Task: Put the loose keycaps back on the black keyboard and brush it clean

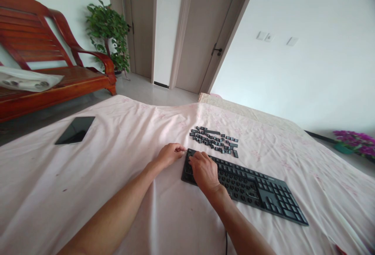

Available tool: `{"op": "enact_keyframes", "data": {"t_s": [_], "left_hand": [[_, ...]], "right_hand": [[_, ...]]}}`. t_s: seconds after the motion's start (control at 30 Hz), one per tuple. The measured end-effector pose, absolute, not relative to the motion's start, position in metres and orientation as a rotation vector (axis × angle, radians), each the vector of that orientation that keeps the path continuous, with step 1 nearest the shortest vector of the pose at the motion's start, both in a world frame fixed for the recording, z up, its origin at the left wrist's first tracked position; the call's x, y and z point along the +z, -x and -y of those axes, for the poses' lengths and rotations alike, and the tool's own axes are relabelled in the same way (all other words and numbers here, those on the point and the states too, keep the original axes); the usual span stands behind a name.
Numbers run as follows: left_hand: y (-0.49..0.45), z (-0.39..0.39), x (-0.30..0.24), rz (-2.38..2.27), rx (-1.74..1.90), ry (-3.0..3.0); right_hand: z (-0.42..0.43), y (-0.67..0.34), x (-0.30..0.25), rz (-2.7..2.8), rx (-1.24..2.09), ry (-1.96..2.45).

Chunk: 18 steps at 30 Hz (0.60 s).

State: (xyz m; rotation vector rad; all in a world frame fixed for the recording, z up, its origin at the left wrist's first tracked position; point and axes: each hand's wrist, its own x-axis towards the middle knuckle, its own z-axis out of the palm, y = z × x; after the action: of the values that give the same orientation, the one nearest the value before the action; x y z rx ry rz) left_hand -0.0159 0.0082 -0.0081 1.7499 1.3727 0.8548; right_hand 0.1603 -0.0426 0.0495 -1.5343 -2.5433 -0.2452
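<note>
Got thin cable (226, 242) nearest, then blk kbd (272, 194) on pink cloth (166, 212), w/ many switches (238, 186) bare ctr. Got R hand (205, 169) curled down on kbd's L end; can't tell if clamped on anything. Got L hand (170, 154) just beside far L corner, w/ fingertips (182, 149) close tog.; can't tell if pinching anything. Farther, got loose caps (213, 132) in rough rows, then bench (90, 78), plant (107, 22), door (205, 32).

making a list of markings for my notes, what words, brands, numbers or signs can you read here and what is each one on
None can be read.
Loose keycaps: any legends are too small to read.
Keyboard: any key markings or brand are too small and blurred.
Dark-screened device: no text shows.
</note>
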Motion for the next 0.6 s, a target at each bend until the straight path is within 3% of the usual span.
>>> {"op": "enact_keyframes", "data": {"t_s": [0.6], "left_hand": [[0.014, -0.003, 0.001, -1.424, 0.800, -1.821]], "right_hand": [[0.055, -0.149, 0.044, 2.730, -0.552, 1.459]]}}
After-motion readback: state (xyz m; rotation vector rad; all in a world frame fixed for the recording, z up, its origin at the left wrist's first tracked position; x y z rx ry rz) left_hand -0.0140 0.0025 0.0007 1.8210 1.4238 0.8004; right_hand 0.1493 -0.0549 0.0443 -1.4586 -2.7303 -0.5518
